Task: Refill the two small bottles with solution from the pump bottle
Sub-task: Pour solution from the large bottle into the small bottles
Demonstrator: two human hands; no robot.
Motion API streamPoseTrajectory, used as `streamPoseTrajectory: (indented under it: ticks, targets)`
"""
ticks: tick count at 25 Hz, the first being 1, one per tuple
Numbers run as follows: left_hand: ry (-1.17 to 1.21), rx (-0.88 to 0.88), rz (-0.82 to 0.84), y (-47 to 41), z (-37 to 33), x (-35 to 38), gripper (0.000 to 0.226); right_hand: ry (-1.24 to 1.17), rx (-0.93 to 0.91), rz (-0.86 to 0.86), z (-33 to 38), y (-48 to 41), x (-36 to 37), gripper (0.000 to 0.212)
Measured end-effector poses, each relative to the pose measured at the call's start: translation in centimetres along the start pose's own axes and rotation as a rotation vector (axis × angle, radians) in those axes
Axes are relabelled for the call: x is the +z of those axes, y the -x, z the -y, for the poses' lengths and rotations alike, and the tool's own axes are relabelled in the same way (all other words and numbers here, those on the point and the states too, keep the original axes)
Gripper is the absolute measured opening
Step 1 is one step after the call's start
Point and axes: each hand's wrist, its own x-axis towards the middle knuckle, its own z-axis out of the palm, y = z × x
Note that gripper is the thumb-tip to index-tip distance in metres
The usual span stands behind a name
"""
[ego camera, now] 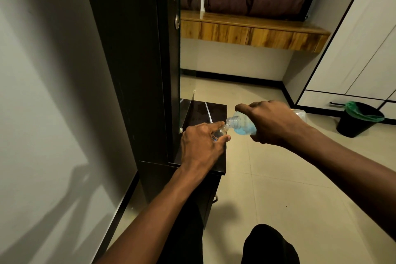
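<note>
My left hand (201, 143) grips a small clear bottle (219, 132), tilted with its open neck pointing up and to the right. My right hand (272, 123) holds the larger clear bottle (242, 125) tipped on its side. The pump top is off, and the threaded mouth touches the small bottle's neck. Blue solution lies pooled in the lower part of the large bottle. Both bottles hover above the right edge of a dark cabinet top (203, 113). A second small bottle is not visible.
A tall dark wardrobe door (137, 49) stands at the left, beside a pale wall. A wooden shelf (252, 30) carries folded maroon bedding at the back. A black bin (360, 119) with a green liner sits on the tiled floor at the right, near white cupboards.
</note>
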Motion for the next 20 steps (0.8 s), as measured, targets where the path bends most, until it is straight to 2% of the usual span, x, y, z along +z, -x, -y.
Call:
streamPoseTrajectory:
  ticks: [20]
  targets:
    - [-0.009,-0.015,0.006,0.1,0.02,0.07,0.051,0.019,-0.006,0.005,-0.06,-0.01,-0.1,0.088]
